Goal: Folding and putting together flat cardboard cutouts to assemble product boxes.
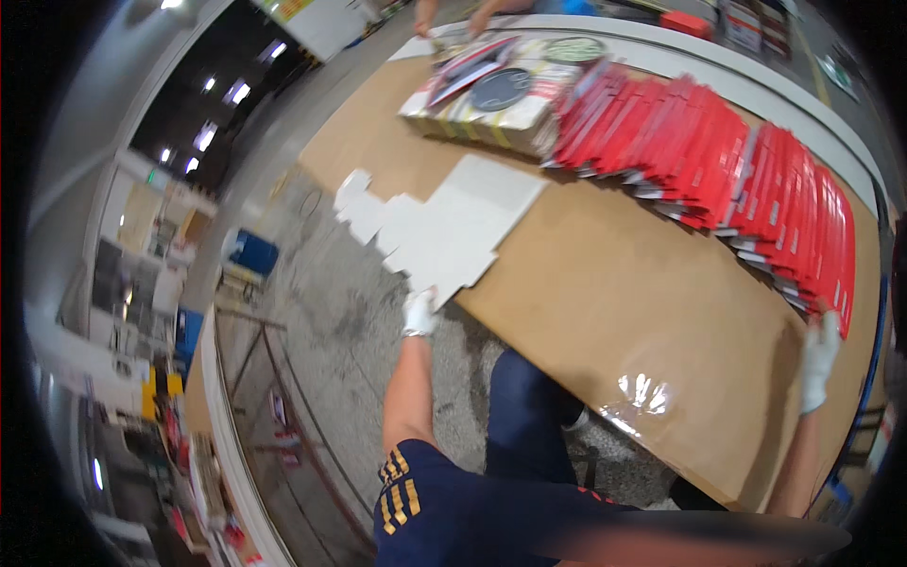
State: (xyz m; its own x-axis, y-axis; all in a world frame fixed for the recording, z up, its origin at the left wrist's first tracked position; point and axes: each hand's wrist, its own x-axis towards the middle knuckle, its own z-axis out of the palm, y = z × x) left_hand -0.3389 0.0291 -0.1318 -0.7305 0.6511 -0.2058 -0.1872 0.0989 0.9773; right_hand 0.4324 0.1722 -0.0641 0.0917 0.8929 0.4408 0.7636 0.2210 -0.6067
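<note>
My left hand (419, 312), in a white glove with bare fingertips, is closed on the near corner of a flat white cardboard blank (444, 231). The blank has stepped, notched edges; part of it lies over the table and part juts past the table's left edge. At the right, my gloved right hand (820, 364) has its fingers closed at the near end of a long row of overlapping red flat cartons (699, 146). It grips the end red carton (841, 274); the fingertips are partly hidden and blurred.
A brown-topped table (586, 283) spans the right half. On its far side sits a wrapped, strapped bundle (482, 118) with a dark round piece (501, 90) on top. Another person's hands (453, 19) are beyond the bundle. A metal-framed table (236, 416) stands at the left.
</note>
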